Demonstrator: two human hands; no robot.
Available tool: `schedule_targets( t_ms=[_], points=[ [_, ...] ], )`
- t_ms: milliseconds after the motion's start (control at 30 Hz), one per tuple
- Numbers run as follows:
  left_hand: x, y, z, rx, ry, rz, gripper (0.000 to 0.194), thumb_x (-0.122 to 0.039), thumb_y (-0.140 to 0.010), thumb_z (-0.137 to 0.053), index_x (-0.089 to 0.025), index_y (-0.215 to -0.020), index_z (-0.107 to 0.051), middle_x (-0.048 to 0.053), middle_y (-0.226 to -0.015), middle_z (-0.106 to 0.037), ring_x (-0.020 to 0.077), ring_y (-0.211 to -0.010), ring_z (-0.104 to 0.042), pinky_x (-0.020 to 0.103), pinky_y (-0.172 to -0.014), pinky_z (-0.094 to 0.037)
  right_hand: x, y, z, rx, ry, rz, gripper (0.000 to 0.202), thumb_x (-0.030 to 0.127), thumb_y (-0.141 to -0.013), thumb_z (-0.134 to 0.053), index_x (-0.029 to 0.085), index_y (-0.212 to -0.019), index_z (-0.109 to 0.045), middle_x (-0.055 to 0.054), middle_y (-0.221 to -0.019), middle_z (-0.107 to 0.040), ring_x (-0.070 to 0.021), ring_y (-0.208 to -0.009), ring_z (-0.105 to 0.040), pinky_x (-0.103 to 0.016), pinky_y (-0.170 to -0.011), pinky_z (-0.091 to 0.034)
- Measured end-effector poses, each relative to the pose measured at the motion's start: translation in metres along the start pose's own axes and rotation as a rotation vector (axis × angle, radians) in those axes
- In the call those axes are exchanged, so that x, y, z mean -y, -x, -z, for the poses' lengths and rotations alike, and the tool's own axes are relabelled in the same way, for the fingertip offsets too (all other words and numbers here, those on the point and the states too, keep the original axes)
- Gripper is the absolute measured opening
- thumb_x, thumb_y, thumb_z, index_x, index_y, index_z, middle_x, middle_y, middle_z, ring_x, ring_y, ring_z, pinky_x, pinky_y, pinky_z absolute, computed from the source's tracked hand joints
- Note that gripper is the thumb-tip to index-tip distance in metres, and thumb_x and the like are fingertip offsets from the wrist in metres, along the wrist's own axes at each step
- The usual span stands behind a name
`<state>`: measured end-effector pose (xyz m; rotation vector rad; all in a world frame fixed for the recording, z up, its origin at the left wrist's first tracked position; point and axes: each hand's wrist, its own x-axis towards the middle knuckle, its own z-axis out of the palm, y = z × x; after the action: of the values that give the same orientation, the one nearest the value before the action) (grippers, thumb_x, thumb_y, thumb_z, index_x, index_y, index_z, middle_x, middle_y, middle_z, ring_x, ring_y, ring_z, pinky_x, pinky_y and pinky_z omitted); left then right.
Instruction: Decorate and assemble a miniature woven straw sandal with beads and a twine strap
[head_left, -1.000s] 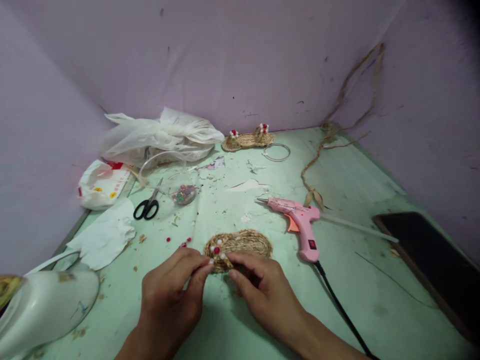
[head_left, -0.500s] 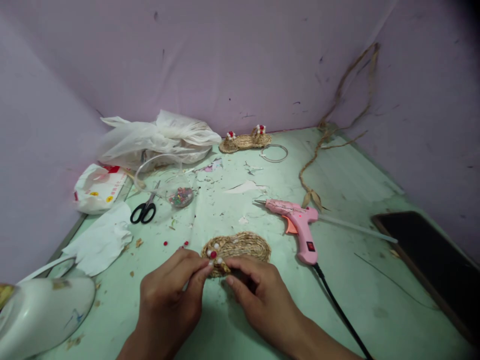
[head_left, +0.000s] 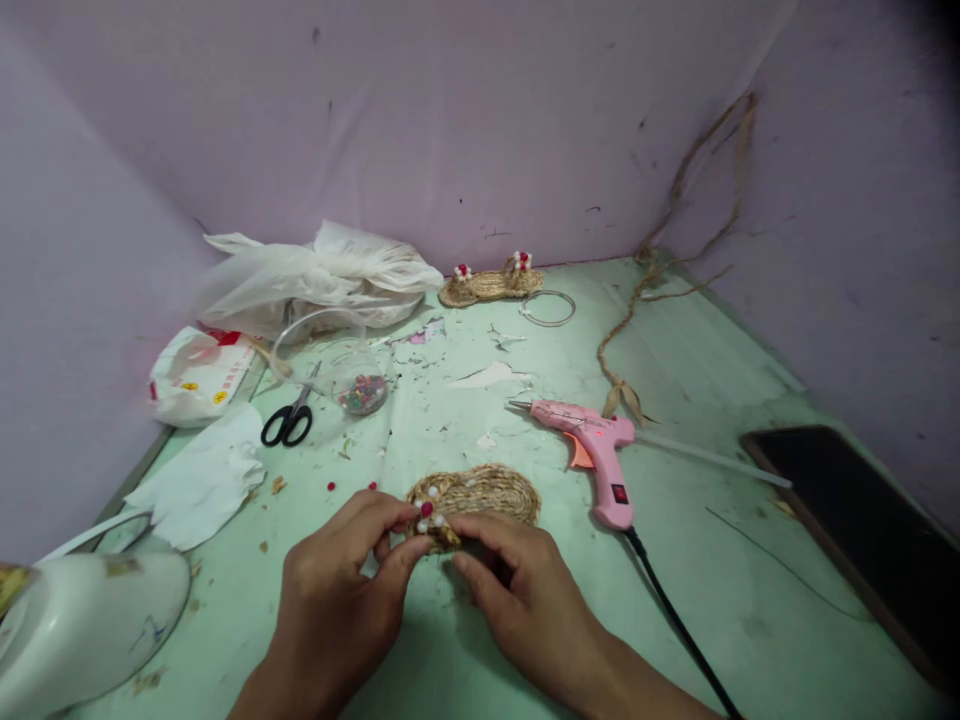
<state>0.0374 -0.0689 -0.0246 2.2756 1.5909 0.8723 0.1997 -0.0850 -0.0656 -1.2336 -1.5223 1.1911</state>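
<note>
A small woven straw slipper (head_left: 499, 490) lies at the near middle of the table. On its left end sits a cluster of white beads around one red bead (head_left: 426, 510). My left hand (head_left: 349, 575) holds that end, its thumb and forefinger curled around the beaded part. My right hand (head_left: 525, 590) pinches the slipper's near edge, just right of the beads; its fingertips are partly hidden. Two loose red beads (head_left: 331, 487) lie left of the slipper. A pink glue gun (head_left: 585, 430) rests to the right, with a clear glue stick in its back.
At the back stands another straw slipper (head_left: 491, 285) with beads, beside a wire coil (head_left: 548, 308). Scissors (head_left: 287, 424), a clear cup of beads (head_left: 361, 393) and a plastic bag (head_left: 322, 275) are left. A phone (head_left: 847, 530) and the gun's black cord (head_left: 679, 615) are right.
My left thumb has shifted slightly down and right, and the gap between it and the forefinger has widened. My right hand and the slipper stay nearly where they were.
</note>
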Motion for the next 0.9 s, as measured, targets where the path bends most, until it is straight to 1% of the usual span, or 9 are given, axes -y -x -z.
schedule_targets(
  t_ms=[67, 167, 267, 333, 533, 600, 667, 767, 900],
  points=[
    [0.001, -0.001, 0.006, 0.031, 0.074, 0.119, 0.012, -0.021, -0.066, -0.066, -0.02, -0.076, -0.062, -0.004, -0.06, -0.058, 0.0077, -0.045, -0.05, 0.018, -0.046, -0.044, -0.001, 0.0, 0.0, -0.003, -0.013, -0.016, 0.029, 0.012, -0.074, -0.053, 0.022, -0.097, -0.067, -0.004, -0.091, -0.07, -0.0182, -0.084, -0.064, -0.033, -0.076, -0.05],
    [0.004, -0.001, 0.012, 0.104, 0.277, 0.411, 0.014, -0.027, -0.062, -0.066, -0.018, -0.072, -0.062, -0.005, -0.051, -0.053, 0.0082, -0.042, -0.046, 0.018, -0.04, -0.039, -0.005, 0.001, -0.001, -0.003, -0.04, -0.059, 0.029, 0.013, -0.075, -0.053, 0.022, -0.099, -0.067, -0.004, -0.093, -0.07, -0.0182, -0.081, -0.064, -0.031, -0.068, -0.052],
    [0.004, 0.001, 0.01, 0.212, 0.511, 0.712, 0.019, -0.034, -0.064, -0.063, -0.016, -0.069, -0.062, -0.005, -0.043, -0.047, 0.0072, -0.039, -0.04, 0.017, -0.037, -0.031, -0.006, 0.002, -0.002, 0.006, -0.09, -0.114, 0.027, 0.017, -0.076, -0.054, 0.022, -0.1, -0.066, -0.005, -0.096, -0.069, -0.0159, -0.071, -0.063, -0.027, -0.056, -0.051],
    [0.001, 0.002, 0.005, 0.245, 0.626, 0.818, 0.022, -0.035, -0.063, -0.064, -0.015, -0.071, -0.064, -0.007, -0.039, -0.041, 0.0057, -0.037, -0.032, 0.017, -0.036, -0.024, -0.005, 0.001, -0.003, 0.011, -0.138, -0.16, 0.024, 0.02, -0.076, -0.055, 0.02, -0.097, -0.066, -0.006, -0.094, -0.069, -0.0143, -0.065, -0.062, -0.026, -0.053, -0.05],
    [-0.003, 0.003, -0.005, 0.18, 0.804, 0.873, 0.019, -0.028, -0.056, -0.065, -0.012, -0.068, -0.066, -0.008, -0.039, -0.042, 0.0038, -0.038, -0.026, 0.018, -0.038, -0.019, 0.004, -0.004, -0.003, 0.0, -0.388, -0.385, 0.036, 0.035, -0.071, -0.064, 0.018, -0.101, -0.052, -0.008, -0.094, -0.065, -0.0082, -0.045, -0.054, -0.017, -0.033, -0.036],
    [-0.001, 0.003, -0.009, 0.195, 0.842, 0.899, 0.017, -0.026, -0.055, -0.063, -0.013, -0.065, -0.065, -0.009, -0.036, -0.04, 0.0039, -0.036, -0.026, 0.018, -0.038, -0.02, 0.007, -0.007, -0.004, -0.024, -0.404, -0.378, 0.039, 0.035, -0.067, -0.068, 0.019, -0.097, -0.048, -0.008, -0.096, -0.063, -0.0076, -0.044, -0.053, -0.017, -0.032, -0.036],
    [0.001, 0.004, -0.012, 0.193, 0.877, 0.898, 0.013, -0.023, -0.055, -0.062, -0.013, -0.063, -0.065, -0.007, -0.038, -0.046, 0.0049, -0.037, -0.031, 0.019, -0.04, -0.026, 0.01, -0.009, -0.006, -0.086, -0.354, -0.34, 0.04, 0.031, -0.063, -0.072, 0.019, -0.092, -0.047, -0.007, -0.093, -0.064, -0.0064, -0.045, -0.051, -0.019, -0.038, -0.04],
    [0.002, 0.006, -0.017, 0.147, 0.924, 0.833, 0.006, -0.018, -0.055, -0.061, -0.014, -0.058, -0.064, -0.002, -0.053, -0.059, 0.0094, -0.05, -0.048, 0.022, -0.051, -0.039, 0.014, -0.011, -0.015, -0.202, -0.262, -0.288, 0.041, 0.028, -0.059, -0.074, 0.02, -0.09, -0.048, -0.004, -0.086, -0.065, -0.0058, -0.045, -0.048, -0.021, -0.046, -0.043],
    [0.001, 0.01, -0.023, 0.11, 0.904, 0.75, 0.009, -0.014, -0.058, -0.055, -0.016, -0.054, -0.063, 0.0, -0.057, -0.061, 0.0127, -0.057, -0.054, 0.024, -0.056, -0.043, 0.014, -0.012, -0.025, -0.261, -0.224, -0.282, 0.044, 0.032, -0.06, -0.073, 0.02, -0.092, -0.045, -0.003, -0.078, -0.065, -0.0078, -0.047, -0.05, -0.02, -0.045, -0.039]
  ],
)
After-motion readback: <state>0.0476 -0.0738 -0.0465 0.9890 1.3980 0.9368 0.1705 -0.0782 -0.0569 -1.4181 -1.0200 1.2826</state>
